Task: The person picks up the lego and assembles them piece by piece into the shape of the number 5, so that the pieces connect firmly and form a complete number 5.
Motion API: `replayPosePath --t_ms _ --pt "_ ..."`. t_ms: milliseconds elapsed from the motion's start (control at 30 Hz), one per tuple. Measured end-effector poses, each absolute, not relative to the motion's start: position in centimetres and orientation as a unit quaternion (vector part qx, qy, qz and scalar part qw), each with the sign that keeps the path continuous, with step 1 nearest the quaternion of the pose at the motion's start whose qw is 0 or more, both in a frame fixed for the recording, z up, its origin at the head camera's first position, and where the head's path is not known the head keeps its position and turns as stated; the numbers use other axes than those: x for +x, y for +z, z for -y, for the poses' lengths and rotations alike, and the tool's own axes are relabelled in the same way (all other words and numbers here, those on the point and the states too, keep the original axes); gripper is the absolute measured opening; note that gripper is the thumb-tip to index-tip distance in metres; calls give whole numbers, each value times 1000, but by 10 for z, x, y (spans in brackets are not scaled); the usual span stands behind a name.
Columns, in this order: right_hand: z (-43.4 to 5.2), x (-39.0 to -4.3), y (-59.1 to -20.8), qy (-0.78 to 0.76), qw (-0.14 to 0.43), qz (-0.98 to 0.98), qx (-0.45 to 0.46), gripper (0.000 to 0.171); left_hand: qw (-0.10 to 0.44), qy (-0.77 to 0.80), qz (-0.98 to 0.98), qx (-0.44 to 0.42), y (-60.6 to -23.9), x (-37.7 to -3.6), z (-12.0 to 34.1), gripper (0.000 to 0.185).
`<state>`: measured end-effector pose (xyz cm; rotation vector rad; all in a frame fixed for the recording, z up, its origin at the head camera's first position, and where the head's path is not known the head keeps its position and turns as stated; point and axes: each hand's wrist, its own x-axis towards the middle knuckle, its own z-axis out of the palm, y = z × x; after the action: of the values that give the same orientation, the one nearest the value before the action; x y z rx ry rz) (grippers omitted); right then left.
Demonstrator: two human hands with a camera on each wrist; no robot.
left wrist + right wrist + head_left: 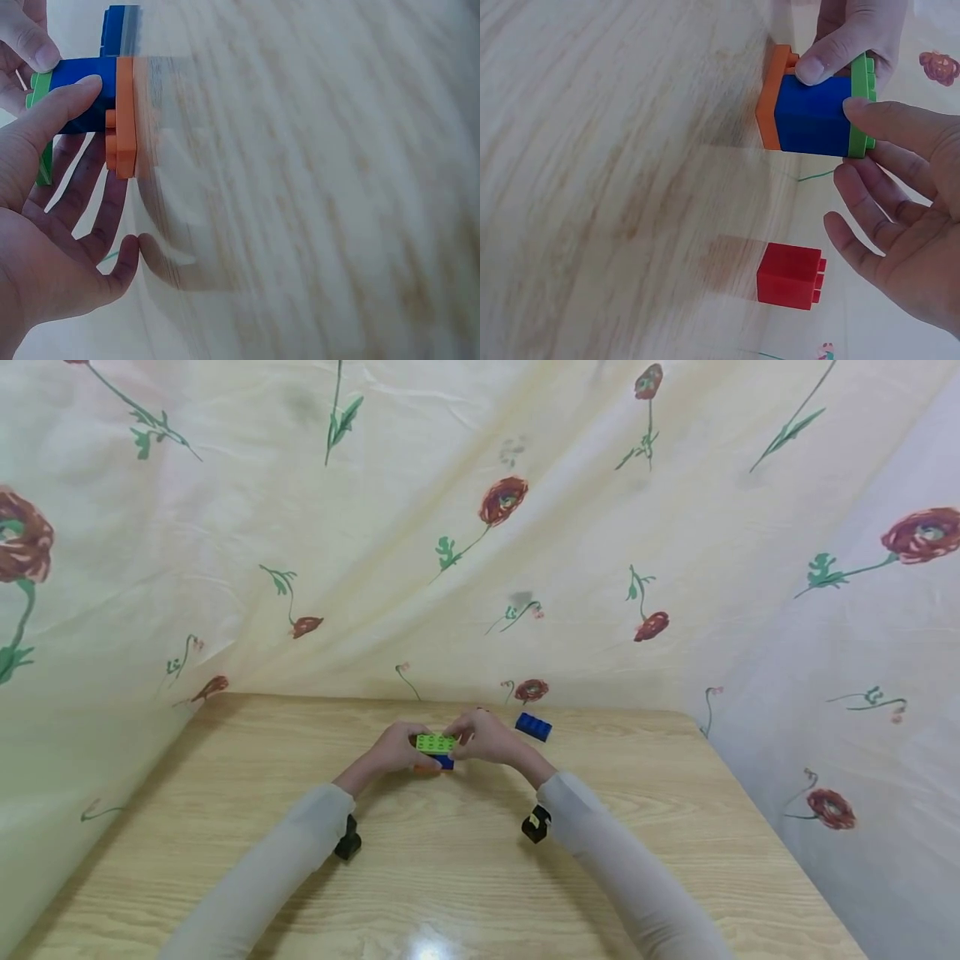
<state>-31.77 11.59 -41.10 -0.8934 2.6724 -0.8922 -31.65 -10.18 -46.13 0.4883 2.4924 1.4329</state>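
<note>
Both hands meet at a small stack of toy building bricks. A thin lime-green brick [435,742] with studs is on top, a blue brick [814,114] is in the middle, and a longer thin orange brick [126,142] forms the bottom, its studs partly exposed. My left hand [392,748] grips the stack from the left, thumb across the front of the blue brick and fingers behind. From the other side, my right hand [486,737] pinches the green brick at its right end, thumb at the green-blue seam. Its other fingers are loosely bent below.
Another blue brick [533,727] lies on the wooden table [450,877] toward the back right. A red brick [787,275] stands close by in the right wrist view. Behind the table hangs a flower-patterned cloth [360,543].
</note>
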Motion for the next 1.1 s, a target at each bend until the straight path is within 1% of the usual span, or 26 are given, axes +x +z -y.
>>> replayPosePath --t_ms 333,600,1100 --pt "-119 -314 -413 -314 85 -896 -301 36 106 483 -852 170 -461 -315 101 38" --pt "-121 -315 -416 -318 83 -894 -305 36 117 497 -845 157 -465 -316 102 39" --pt "-122 -314 -417 -321 82 -892 -308 36 119 500 -840 173 -465 -313 104 42"
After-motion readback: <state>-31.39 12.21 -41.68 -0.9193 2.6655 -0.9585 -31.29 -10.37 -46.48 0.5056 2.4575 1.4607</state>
